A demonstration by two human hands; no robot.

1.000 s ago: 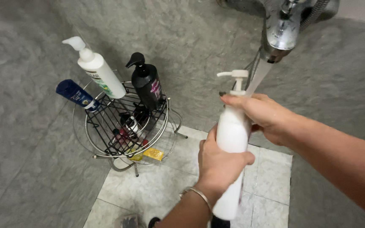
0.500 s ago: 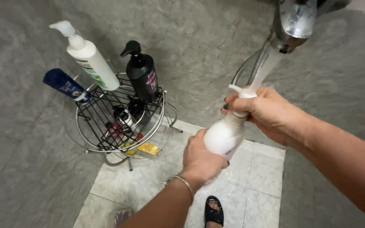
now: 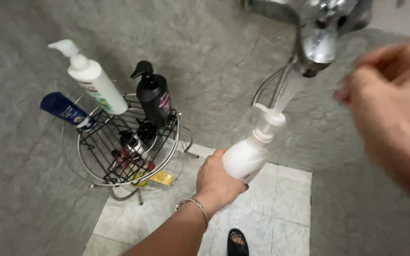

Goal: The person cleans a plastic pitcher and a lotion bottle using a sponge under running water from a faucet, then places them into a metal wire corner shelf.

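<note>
While my left hand (image 3: 217,178) grips the white bottle (image 3: 245,159) with its pump under the tap (image 3: 316,45) stream, my right hand (image 3: 395,99) hangs loose and empty nearby, so I judge rinsing underway, needing a steady tilt.

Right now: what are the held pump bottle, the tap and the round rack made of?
Pump bottle: likely plastic, opaque white, smooth with a soft sheen. Tap: metal, probably chrome-plated, mirror-bright reflections. Rack: thin metal wire, silvery rim, darker grid; coating unclear.
</note>
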